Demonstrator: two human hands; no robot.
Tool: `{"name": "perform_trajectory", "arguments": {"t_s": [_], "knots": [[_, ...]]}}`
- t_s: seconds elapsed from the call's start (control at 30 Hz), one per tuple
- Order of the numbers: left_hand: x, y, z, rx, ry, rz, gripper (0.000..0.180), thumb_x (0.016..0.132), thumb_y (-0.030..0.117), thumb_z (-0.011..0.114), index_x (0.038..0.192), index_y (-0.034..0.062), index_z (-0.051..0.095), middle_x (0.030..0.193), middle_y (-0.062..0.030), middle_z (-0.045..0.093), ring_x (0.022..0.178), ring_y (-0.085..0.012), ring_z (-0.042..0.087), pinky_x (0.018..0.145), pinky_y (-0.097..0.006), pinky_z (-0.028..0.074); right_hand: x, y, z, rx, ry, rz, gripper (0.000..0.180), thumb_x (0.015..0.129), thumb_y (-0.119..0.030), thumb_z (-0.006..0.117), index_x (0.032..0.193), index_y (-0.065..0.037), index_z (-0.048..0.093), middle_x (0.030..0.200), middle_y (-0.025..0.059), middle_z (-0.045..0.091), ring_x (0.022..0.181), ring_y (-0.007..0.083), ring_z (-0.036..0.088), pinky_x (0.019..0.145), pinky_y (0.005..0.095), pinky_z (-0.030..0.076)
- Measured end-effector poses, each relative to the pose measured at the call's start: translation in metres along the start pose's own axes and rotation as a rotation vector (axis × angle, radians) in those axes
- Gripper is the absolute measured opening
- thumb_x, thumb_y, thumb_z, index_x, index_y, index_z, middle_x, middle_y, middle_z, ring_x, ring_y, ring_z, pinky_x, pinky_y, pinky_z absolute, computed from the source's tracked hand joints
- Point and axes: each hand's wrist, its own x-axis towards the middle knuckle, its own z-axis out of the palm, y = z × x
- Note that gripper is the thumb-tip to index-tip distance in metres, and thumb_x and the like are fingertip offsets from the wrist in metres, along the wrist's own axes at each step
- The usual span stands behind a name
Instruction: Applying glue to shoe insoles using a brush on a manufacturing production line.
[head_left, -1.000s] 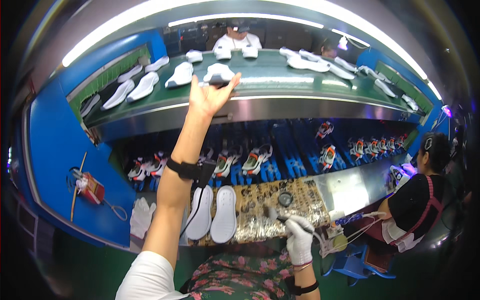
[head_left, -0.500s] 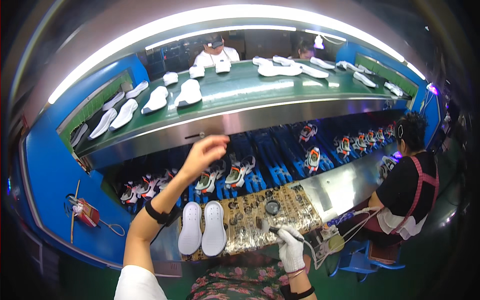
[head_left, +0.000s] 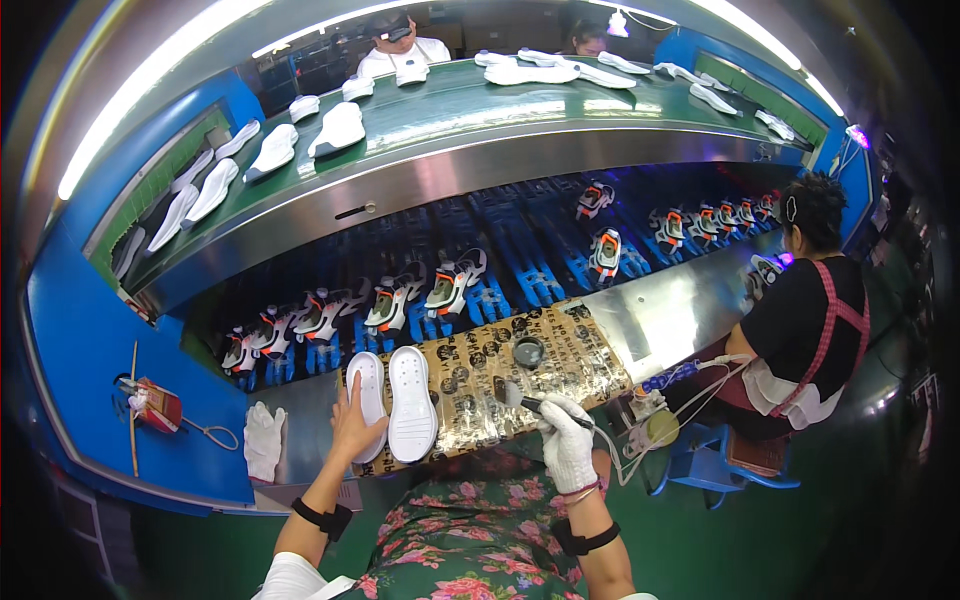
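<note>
Two white shoe soles lie side by side on a brown, print-covered sheet [head_left: 470,415] at the bench's front. My bare left hand [head_left: 355,425] grips the left shoe sole [head_left: 370,395], fingers along its outer edge and thumb across its lower part. The right shoe sole [head_left: 412,405] lies untouched beside it. In a white knitted glove, my right hand [head_left: 567,440] is closed round the dark handle of a brush [head_left: 530,402]. The brush's head points left, over the sheet. Just beyond it sits a small round dark dish [head_left: 528,350].
Shoe uppers [head_left: 388,305] stand in a row on the dark lower conveyor behind the sheet. White soles ride the green upper belt [head_left: 430,110]. A white glove [head_left: 265,442] lies at left, near a red container [head_left: 155,407]. A co-worker [head_left: 810,310] sits at right; cables [head_left: 690,385] hang between us.
My left hand has come down from above the conveyor onto the left sole. My right hand still holds the brush. The view has shifted, and the white glove at left now shows.
</note>
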Motion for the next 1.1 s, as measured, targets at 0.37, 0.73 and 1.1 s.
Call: {"name": "perform_trajectory", "arguments": {"t_s": [0.37,0.73,1.1], "knots": [[0.007,-0.001,-0.018,-0.216,0.251,0.092,0.118,0.060,0.020,0.079,0.159,0.0156,0.015,0.130,-0.0264,0.053,0.118,-0.0451,0.049,0.103,-0.052,0.042,-0.002,-0.006,-0.003,-0.009,0.006,-0.045,0.016,0.084,0.005,0.070,0.100,0.002,0.072,0.097,0.0112,0.073,0.075,0.0135,0.067,0.066,0.0222,0.052],[0.098,0.241,-0.233,-0.581,0.472,0.988,0.096,0.074,0.025,0.074,0.156,0.0035,0.027,0.135,-0.0162,0.055,0.120,-0.0233,0.054,0.106,-0.037,0.040,0.007,-0.022,-0.001,-0.003,0.011,-0.087,0.017,0.084,0.005,0.069,0.101,0.003,0.071,0.097,0.0120,0.073,0.079,0.0148,0.068,0.067,0.0228,0.051],[0.267,0.308,-0.256,0.203,0.295,0.723,0.082,0.082,0.051,0.066,0.151,0.0159,0.038,0.144,-0.0263,0.047,0.130,-0.0446,0.049,0.110,-0.048,0.038,0.014,-0.027,0.007,-0.007,0.058,-0.042,0.017,0.084,0.002,0.070,0.101,0.001,0.070,0.088,0.0059,0.070,0.071,0.0103,0.060,0.066,0.0214,0.048]]}}
